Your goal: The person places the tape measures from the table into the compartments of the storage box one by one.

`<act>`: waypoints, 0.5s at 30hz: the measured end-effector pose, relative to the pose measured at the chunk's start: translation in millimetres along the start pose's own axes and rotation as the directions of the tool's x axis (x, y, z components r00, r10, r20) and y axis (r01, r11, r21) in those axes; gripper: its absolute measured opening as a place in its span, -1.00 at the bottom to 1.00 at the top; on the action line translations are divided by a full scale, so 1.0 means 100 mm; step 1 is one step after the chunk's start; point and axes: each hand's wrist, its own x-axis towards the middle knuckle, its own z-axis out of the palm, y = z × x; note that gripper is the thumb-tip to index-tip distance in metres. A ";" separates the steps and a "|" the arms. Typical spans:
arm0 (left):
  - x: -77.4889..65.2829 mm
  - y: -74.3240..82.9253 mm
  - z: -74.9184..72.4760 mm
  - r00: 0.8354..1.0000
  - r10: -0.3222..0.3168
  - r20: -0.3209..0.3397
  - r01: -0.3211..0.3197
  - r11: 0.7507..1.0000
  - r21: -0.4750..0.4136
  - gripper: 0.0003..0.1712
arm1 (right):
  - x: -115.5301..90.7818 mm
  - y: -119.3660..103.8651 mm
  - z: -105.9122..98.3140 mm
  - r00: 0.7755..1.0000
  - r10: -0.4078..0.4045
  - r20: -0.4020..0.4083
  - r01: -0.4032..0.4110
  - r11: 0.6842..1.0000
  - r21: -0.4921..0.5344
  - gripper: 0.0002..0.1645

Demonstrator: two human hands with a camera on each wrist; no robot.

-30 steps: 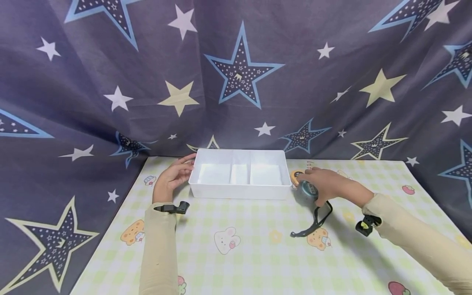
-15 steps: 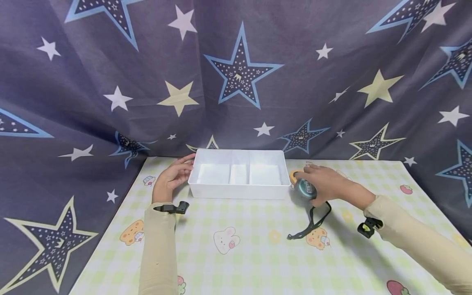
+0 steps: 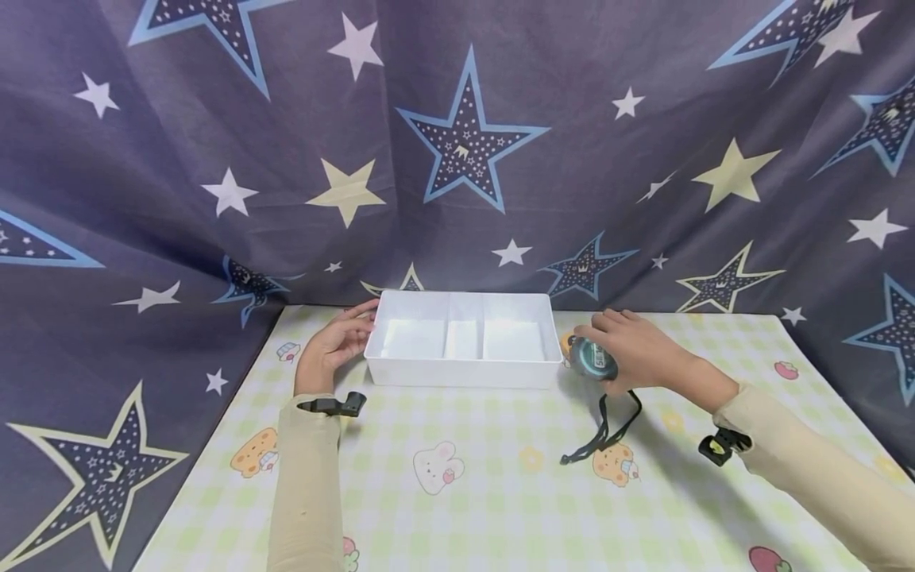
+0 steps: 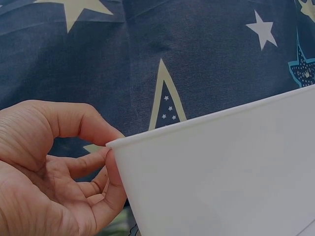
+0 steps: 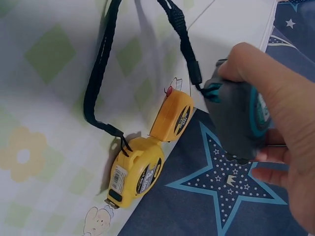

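My right hand (image 3: 636, 349) grips a teal and dark grey tape measure (image 3: 593, 359) beside the right end of a white divided box (image 3: 465, 373). In the right wrist view, the thumb lies over the top of this tape measure (image 5: 234, 118), with fingers on its far side. A yellow tape measure (image 5: 138, 172) and a smaller orange tape measure (image 5: 172, 115) lie close together on the cloth nearby. My left hand (image 3: 336, 342) touches the box's left end. In the left wrist view, its bent, relaxed fingers (image 4: 114, 184) rest against the outer wall (image 4: 211, 172).
A black wrist strap (image 3: 600, 437) trails on the checked tablecloth (image 3: 486, 516) in front of the right hand. Dividers split the box into 3 compartments, whose floors show bare white. A dark star-patterned curtain (image 3: 272, 159) hangs directly behind the table.
My right hand has shifted slightly and tilted the teal tape measure, so its round label faces the head view more. The strap swung a little. The left hand and box stay put.
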 end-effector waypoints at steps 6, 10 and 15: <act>0.04 -0.05 -0.10 0.988 0.069 0.136 -0.066 0.997 -0.027 -0.18 | 0.00 0.01 -0.03 0.992 -0.068 -0.103 0.065 0.998 -0.025 0.09; -0.01 -0.04 -0.01 0.999 0.031 0.033 -0.031 0.999 0.012 -0.18 | -0.01 0.00 -0.04 0.983 -0.103 -0.149 0.096 0.994 -0.057 0.07; 0.00 0.01 0.05 0.999 -0.024 -0.037 0.024 1.000 0.005 -0.17 | 0.00 0.01 -0.07 0.976 -0.118 -0.184 0.104 0.991 -0.083 0.05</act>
